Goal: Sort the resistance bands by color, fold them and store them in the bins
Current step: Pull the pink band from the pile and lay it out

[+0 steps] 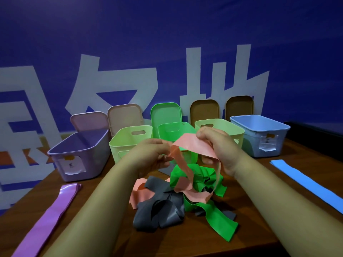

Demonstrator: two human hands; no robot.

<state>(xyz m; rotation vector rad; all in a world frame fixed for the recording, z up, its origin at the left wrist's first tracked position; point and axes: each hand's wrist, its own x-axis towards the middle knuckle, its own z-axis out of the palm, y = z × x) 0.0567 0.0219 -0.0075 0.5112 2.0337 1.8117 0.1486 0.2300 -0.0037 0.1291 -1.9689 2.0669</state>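
Observation:
A pink resistance band [193, 147] is stretched between both hands above the table's middle. My left hand [152, 154] pinches its left end, and my right hand [220, 151] grips its right part near the top edge. Loose loops of the pink band hang down onto a tangled pile of green bands [200, 177], grey bands [161, 210] and more pink band [141, 195]. A purple band [50, 214] lies flat at the left. At the right lies a flat blue band [304, 180]. Behind the pile stand five open bins.
From left to right the bins are purple [81, 154], pale green [128, 143], bright green [174, 130], pale green [220, 127] and blue [259, 134]. Their lids [165, 114] lean against the blue wall behind. The brown table's [259, 210] right edge runs past the blue band.

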